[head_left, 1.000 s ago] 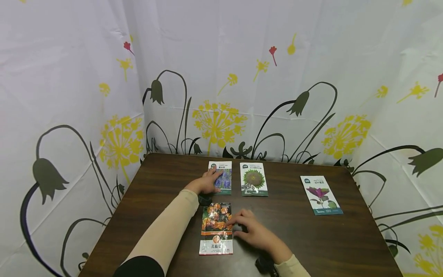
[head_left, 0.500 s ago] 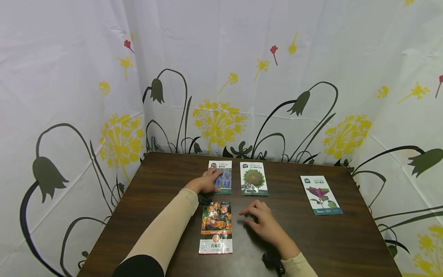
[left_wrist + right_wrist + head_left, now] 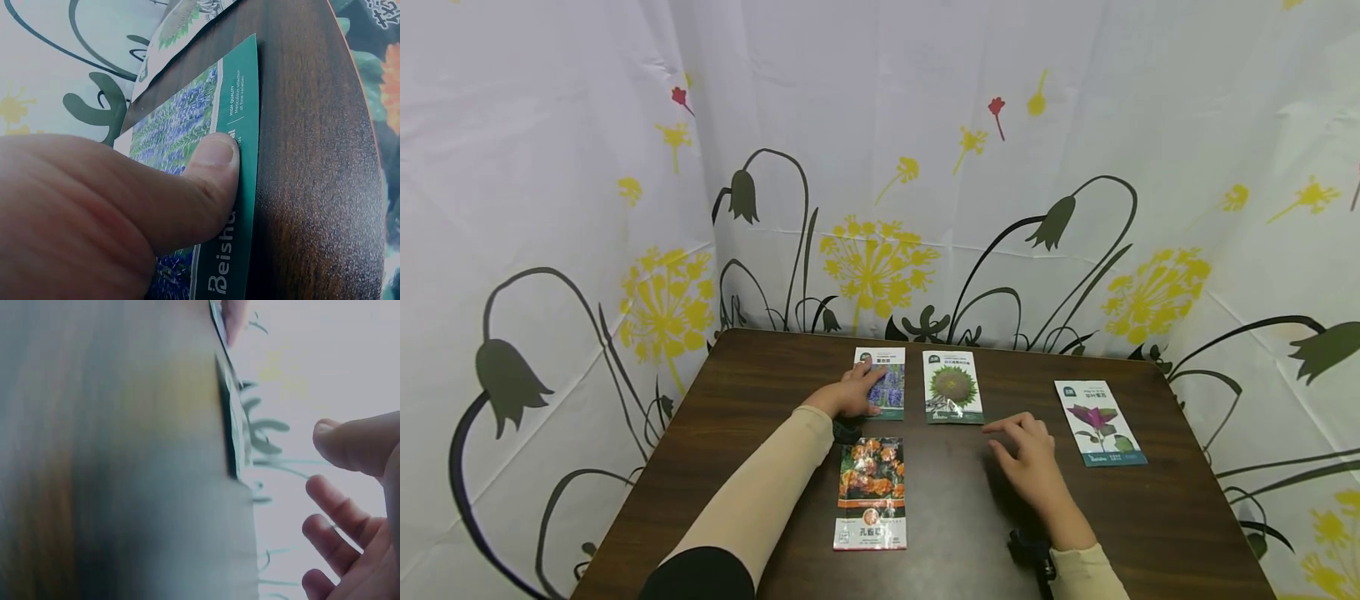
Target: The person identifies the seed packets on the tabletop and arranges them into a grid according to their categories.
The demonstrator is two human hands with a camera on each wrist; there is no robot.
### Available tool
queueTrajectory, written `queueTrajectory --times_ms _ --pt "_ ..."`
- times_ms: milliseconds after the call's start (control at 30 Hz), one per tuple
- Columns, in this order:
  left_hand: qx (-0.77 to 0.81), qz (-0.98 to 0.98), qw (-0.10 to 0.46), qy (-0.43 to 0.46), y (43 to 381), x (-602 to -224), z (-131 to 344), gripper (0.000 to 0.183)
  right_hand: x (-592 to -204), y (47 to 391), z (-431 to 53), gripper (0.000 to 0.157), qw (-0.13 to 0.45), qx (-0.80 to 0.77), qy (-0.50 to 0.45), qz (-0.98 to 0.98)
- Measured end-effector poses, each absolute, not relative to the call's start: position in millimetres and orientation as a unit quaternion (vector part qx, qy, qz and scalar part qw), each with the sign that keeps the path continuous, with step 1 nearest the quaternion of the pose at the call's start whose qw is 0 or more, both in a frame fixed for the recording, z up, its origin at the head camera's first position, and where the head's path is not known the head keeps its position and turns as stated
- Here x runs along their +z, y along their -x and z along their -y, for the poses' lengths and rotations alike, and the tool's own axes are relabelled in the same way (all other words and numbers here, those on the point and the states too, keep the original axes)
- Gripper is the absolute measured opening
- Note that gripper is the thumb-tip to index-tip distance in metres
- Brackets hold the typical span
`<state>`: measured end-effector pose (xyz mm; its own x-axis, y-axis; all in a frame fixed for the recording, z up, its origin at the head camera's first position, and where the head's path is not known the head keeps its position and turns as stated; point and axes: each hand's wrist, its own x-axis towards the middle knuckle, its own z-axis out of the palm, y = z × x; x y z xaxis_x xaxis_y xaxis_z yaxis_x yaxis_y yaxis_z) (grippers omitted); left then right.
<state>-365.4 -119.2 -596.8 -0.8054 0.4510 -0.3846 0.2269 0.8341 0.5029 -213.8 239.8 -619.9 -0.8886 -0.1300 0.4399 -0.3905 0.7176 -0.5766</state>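
At the far side of the table, my left hand (image 3: 850, 393) rests on a seed packet with purple flower spikes (image 3: 892, 387). In the left wrist view its thumb (image 3: 209, 175) presses on the packet's green lower band. My right hand (image 3: 1030, 457) is over the table with loosely bent fingers and holds nothing. It is just right of and nearer than a seed packet with a green-petalled flower head (image 3: 953, 388). Nearer to me, below the left hand, lies a seed packet with orange flowers (image 3: 871, 493).
A seed packet with a magenta-leaved plant (image 3: 1101, 423) lies slightly turned at the right of the brown wooden table (image 3: 760, 375). A white curtain (image 3: 865, 100) printed with flowers hangs behind and on both sides of the table.
My right hand has left the right edge of the orange-flower packet and moved right and away from me. My left hand stays on the purple-flower packet, and the packets lie as before.
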Motion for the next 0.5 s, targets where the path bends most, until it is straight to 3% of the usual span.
queueTrajectory --times_ms 267,500 --pt "0.219 -0.925 0.254 -0.177 364.6 -596.3 116.7 0.09 -620.2 218.9 -277.9 0.027 0.239 0.336 -0.073 0.908" --pt "0.216 -0.926 0.256 -0.173 364.6 -595.1 115.0 0.091 -622.4 217.8 -300.2 0.028 0.248 0.333 -0.032 0.909"
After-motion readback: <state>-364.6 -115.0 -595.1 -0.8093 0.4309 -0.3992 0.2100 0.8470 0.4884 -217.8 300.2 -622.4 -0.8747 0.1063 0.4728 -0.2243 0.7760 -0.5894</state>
